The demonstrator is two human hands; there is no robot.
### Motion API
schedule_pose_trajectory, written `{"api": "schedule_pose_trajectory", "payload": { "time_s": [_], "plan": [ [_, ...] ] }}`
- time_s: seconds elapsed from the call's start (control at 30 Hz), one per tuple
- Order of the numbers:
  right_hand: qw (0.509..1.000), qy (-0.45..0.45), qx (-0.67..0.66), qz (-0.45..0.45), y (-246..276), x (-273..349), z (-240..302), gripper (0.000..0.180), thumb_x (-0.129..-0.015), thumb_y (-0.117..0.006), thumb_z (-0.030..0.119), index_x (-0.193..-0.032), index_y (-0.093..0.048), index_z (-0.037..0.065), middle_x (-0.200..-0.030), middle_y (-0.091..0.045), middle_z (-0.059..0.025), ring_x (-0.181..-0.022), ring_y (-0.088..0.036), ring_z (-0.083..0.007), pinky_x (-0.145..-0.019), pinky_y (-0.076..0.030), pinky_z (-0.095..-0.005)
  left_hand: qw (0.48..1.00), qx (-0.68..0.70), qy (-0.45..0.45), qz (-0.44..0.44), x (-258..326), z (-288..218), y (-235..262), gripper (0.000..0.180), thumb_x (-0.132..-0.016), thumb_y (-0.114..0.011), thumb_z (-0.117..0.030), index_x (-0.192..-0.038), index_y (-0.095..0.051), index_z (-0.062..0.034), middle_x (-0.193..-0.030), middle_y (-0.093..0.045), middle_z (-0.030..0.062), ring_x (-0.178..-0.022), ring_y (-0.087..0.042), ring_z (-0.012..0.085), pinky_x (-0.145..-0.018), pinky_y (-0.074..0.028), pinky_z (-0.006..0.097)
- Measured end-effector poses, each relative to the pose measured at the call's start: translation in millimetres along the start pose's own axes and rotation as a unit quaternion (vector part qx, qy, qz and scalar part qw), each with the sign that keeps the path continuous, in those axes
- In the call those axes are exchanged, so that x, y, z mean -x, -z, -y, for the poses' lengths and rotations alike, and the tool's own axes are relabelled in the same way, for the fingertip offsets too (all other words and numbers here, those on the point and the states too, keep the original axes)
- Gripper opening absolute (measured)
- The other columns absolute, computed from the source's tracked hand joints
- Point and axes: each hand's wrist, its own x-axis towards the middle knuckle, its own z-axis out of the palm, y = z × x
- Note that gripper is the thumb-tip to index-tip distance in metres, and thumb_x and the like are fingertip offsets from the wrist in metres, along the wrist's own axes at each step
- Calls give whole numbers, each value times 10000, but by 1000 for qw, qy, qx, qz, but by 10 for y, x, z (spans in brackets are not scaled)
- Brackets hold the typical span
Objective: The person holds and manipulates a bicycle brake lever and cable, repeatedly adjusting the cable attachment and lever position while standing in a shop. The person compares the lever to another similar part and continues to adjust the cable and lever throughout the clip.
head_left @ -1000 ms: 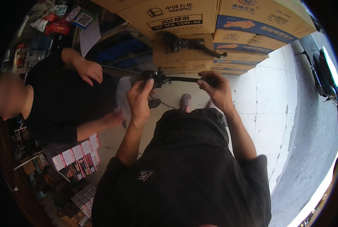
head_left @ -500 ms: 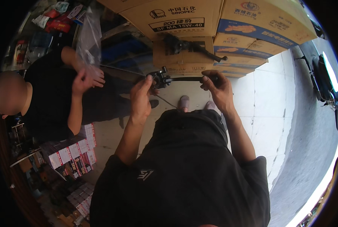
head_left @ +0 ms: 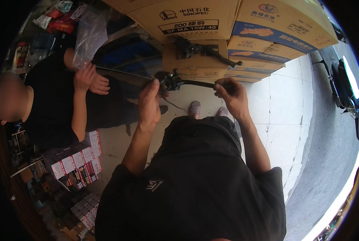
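Note:
A black motorcycle brake lever assembly [head_left: 172,82] is held level in front of me, above the floor. My left hand [head_left: 149,105] grips its clamp body, thumb on top and the other fingers mostly hidden behind it. From the body a thin dark wire [head_left: 173,105] hangs down. Closed on the far end of the lever is my right hand [head_left: 232,95], pinching it between thumb and fingers. Just beyond, a second black lever assembly [head_left: 195,49] lies on a cardboard box [head_left: 173,62], its lever pointing right.
Stacked cardboard cartons [head_left: 263,30] rise ahead of me. At the left, a person in black [head_left: 51,96] handles a clear plastic bag [head_left: 90,38]. Small boxed goods [head_left: 77,162] fill the lower left. A motorcycle [head_left: 344,80] stands at the far right, beyond the tiled floor [head_left: 286,104].
The lever assembly has turned slightly in my hands, and its wire swings lower. The other person's hands have shifted on the plastic bag, one of them now raised to it.

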Motion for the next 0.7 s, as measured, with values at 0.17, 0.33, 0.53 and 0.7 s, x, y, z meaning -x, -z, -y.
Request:
{"api": "schedule_pose_trajectory", "payload": {
  "time_s": [0.17, 0.33, 0.53, 0.7],
  "plan": [
    [1000, -10, 13, 1, -16, -12, -27, 277, -996, -803, 176, -1110, -716, -61, -980, -768, -102, -882, -738, -163, -817, -593, -300, 999, -4, -36, 13, -20, 28, 13, 253, -1106, -629, -261, -1089, -710, -22, -985, -700, 53, -906, -629, 154, -822, -514, 335],
    [999, -10, 34, 4, -35, -10, -74, 275, -988, -813, 187, -1091, -731, -54, -968, -778, -104, -901, -742, -164, -840, -591, -305, 996, -36, -72, 38, 0, -10, -30, 238, -1112, -601, -224, -1087, -686, -3, -1002, -686, 50, -941, -612, 149, -879, -483, 321],
    [994, -3, 112, 5, -83, 28, 2, 288, -986, -817, 206, -1103, -756, -51, -1019, -796, -125, -962, -736, -170, -886, -576, -310, 989, -78, -101, 77, -30, 5, 78, 229, -1110, -581, -193, -1079, -679, 11, -1045, -675, 53, -985, -603, 144, -936, -458, 310],
    [989, 1, 150, 4, -109, 67, 100, 284, -980, -821, 210, -1080, -772, -52, -1023, -800, -141, -973, -748, -191, -900, -576, -325, 987, -79, -106, 92, -48, -31, 69, 250, -1120, -557, -202, -1078, -677, 13, -1043, -675, 59, -1011, -601, 147, -959, -455, 309]
  ]
}}
